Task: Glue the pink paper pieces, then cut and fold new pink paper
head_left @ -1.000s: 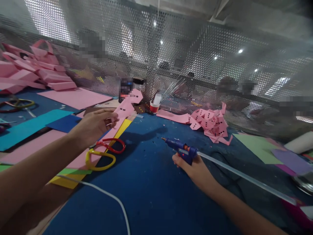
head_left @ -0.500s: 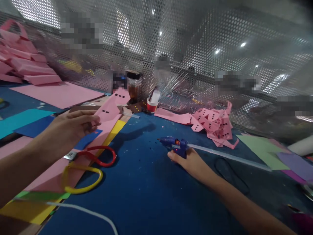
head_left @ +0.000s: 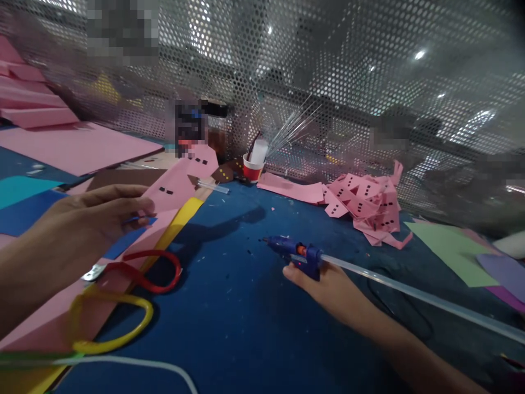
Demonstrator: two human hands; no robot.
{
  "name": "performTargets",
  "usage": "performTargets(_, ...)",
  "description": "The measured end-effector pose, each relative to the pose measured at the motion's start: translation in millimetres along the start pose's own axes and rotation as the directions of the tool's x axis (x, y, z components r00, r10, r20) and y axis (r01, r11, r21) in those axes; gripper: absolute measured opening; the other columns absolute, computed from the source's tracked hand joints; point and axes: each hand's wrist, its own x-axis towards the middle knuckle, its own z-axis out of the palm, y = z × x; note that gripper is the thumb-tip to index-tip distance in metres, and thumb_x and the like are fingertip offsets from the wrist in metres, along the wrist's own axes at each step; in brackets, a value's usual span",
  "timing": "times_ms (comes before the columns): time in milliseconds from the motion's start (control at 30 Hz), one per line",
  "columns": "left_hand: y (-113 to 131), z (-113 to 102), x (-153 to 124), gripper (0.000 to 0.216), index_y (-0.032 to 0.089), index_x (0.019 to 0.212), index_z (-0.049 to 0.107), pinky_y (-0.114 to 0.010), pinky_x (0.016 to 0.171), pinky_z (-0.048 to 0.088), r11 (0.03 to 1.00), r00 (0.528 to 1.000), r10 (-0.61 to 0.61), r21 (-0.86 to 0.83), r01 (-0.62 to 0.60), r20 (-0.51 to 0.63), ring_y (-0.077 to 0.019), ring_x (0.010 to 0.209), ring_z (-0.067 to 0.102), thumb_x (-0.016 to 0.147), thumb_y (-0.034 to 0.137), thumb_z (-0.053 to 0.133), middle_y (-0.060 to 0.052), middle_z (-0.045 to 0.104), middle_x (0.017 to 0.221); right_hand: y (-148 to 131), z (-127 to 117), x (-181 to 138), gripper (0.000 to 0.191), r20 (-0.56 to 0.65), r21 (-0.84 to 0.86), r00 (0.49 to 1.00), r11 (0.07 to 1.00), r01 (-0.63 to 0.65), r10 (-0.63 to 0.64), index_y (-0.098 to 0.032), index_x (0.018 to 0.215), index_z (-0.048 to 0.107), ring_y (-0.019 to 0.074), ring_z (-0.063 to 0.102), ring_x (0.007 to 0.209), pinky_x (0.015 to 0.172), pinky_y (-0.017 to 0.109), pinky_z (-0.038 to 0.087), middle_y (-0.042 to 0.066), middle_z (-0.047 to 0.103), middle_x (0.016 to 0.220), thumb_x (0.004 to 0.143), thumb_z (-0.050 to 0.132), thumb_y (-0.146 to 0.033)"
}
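Between the thumb and fingers of my left hand (head_left: 98,219) is a pink paper piece (head_left: 174,189) with short black marks, raised above the table. My right hand (head_left: 324,287) is wrapped round a blue glue gun (head_left: 295,254), its nozzle pointing left and a small red light glowing on its side. A long clear glue stick (head_left: 394,284) sticks out of the gun's back. Below my left hand lie scissors with one red handle (head_left: 172,273) and one yellow handle (head_left: 110,345); their blades are largely hidden.
A heap of marked pink paper pieces (head_left: 369,202) lies at the back right, beside a pink strip (head_left: 291,189). Near the perforated metal screen (head_left: 340,54) stands a red and white cup (head_left: 253,168). Coloured sheets, including a green one (head_left: 455,251), lie right; a white cord (head_left: 164,368) crosses the front.
The view has shifted, so the scissors and my left hand with its pink paper appear further left. The glue gun appears slightly lower and further right. Both grips stay the same.
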Motion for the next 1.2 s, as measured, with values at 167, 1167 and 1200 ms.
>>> performTargets(167, 4.3, 7.0, -4.7, 0.024, 0.019, 0.074, 0.075, -0.016, 0.061, 0.054, 1.0, 0.999, 0.009, -0.023, -0.01, -0.05, -0.0131, 0.076, 0.063, 0.051, 0.02, 0.084, -0.001, 0.069, 0.083, -7.1, 1.3, -4.5, 0.029, 0.038, -0.06, 0.998, 0.997, -0.055, 0.057, -0.024, 0.095, 0.071, 0.0264, 0.071, 0.085, 0.072, 0.039, 0.057, 0.005, 0.076, 0.092, 0.087, 0.063, -0.051)
performTargets(1167, -8.5, -0.4, 3.7, 0.029, 0.018, 0.077, 0.075, -0.022, 0.064, 0.051, 0.995, 0.997, 0.079, -0.059, -0.079, 0.004, -0.0135, 0.073, 0.064, 0.052, 0.026, 0.088, -0.002, 0.071, 0.073, -36.5, 9.0, -23.6, 0.023, 0.311, -0.149, 0.951, 0.988, 0.047, 0.001, -0.022, 0.081, 0.058, 0.0146, 0.057, 0.078, 0.072, 0.028, 0.04, -0.003, 0.061, 0.081, 0.091, 0.063, -0.043)
performTargets(1200, -8.2, -0.2, 3.3, 0.03, 0.019, 0.077, 0.075, -0.021, 0.065, 0.051, 0.996, 0.997, 0.078, -0.047, -0.078, -0.003, -0.0137, 0.074, 0.065, 0.051, 0.026, 0.089, -0.001, 0.071, 0.074, -37.1, 9.3, -23.7, 0.024, 0.303, -0.156, 0.953, 0.986, 0.05, -0.001, -0.022, 0.08, 0.058, 0.0145, 0.057, 0.077, 0.071, 0.028, 0.04, -0.003, 0.061, 0.081, 0.09, 0.063, -0.043)
